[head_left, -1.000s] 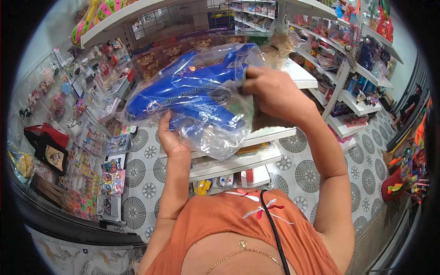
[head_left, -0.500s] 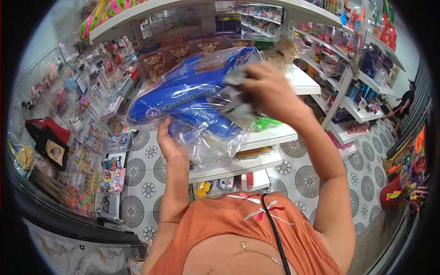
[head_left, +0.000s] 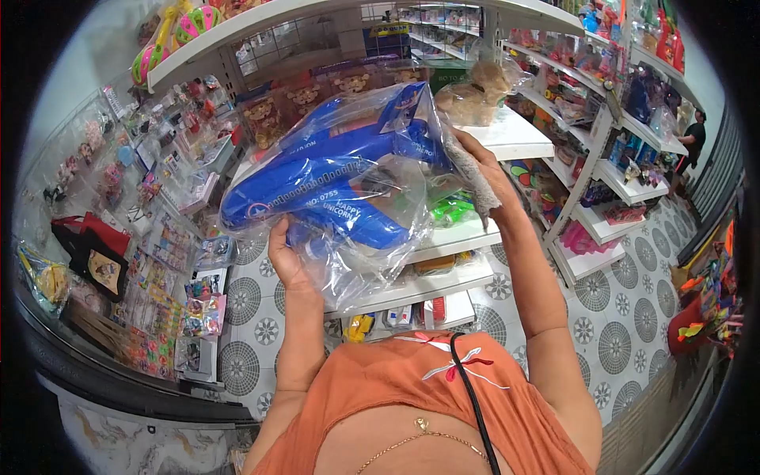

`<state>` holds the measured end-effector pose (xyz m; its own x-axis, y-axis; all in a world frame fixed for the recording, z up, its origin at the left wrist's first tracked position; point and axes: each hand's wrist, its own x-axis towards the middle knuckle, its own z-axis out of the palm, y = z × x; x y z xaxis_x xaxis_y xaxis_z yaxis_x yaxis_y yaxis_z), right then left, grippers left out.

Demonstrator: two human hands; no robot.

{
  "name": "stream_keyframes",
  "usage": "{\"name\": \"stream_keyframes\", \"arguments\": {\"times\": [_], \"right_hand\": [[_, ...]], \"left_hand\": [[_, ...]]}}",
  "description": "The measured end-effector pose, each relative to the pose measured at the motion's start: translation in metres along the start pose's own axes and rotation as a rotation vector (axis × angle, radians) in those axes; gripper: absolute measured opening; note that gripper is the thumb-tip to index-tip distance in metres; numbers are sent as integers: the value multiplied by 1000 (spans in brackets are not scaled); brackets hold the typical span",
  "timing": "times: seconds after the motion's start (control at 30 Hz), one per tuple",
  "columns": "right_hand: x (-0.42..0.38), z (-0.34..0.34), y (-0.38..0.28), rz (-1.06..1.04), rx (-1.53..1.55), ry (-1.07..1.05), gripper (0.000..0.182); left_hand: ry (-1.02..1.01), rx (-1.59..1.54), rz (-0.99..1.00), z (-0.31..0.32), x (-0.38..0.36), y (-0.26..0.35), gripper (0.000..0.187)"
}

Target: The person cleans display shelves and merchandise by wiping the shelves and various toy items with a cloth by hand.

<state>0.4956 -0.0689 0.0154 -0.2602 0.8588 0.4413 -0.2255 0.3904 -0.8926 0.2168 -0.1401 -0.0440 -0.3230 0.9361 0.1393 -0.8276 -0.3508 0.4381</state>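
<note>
The left hand [head_left: 286, 257] is raised in front of the shelves, palm up under a blue toy plane [head_left: 332, 186] sealed in a clear plastic bag [head_left: 372, 261]; its fingers are curled around the underside of the bagged plane and hold it, the thumb showing on the near side; the plane lies nearly level, nose toward the left of the view, tail fin up at the right, with white lettering along its side; loose plastic hangs below the hand, in front of the white shelf [head_left: 455, 237]; the right hand [head_left: 487, 178] is at the tail end of the plane, mostly behind the bag, its fingers closed on a grey cloth [head_left: 471, 174] that is pressed against the plastic near the tail; both forearms reach up from an orange top [head_left: 412, 388] crossed by a black strap [head_left: 475, 404]; behind the plane a bagged plush toy [head_left: 479, 87] stands on the shelf top, and a green toy [head_left: 453, 210] shows through the bag on the shelf below; small packaged toys hang on the wall rack [head_left: 158, 182] at the left, with a black and red bag [head_left: 95, 257] beside them; the patterned floor tiles [head_left: 617, 317] run off to the right; far off at the right edge a person in a dark shirt [head_left: 695, 134] stands by more shelves
</note>
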Motion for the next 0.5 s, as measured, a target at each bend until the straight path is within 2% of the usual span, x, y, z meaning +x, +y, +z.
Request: {"name": "stream_keyframes", "arguments": {"times": [0.1, 0.17, 0.2, 0.23, 0.33, 0.37, 0.47, 0.5], "right_hand": [[7, 2, 22, -84, 200, 49, 35], [6, 10, 23, 9, 347, 168, 35], [6, 11, 21, 55, 419, 228, 35], [11, 6, 34, -2, 561, 242, 32], [-2, 29, 5, 16, 619, 299, 35], [5, 10, 56, -125, 818, 121, 41], [-1, 14, 121, -210, 367, -5, 42], [-11, 24, 118, -213, 263, -35, 42]], "left_hand": [[32, -9, -5, 0, -3, 1, 28], [40, -11, -10, -1, -3, 3, 27], [28, -16, -15, -7, -2, 6, 26], [15, -23, -21, -10, -2, 7, 26], [-114, -44, -36, -7, -5, 7, 32], [-125, -27, -37, -8, -6, 7, 31], [-167, 27, -38, -14, -7, -2, 30], [-146, 33, -69, -16, -7, -5, 30]]}}
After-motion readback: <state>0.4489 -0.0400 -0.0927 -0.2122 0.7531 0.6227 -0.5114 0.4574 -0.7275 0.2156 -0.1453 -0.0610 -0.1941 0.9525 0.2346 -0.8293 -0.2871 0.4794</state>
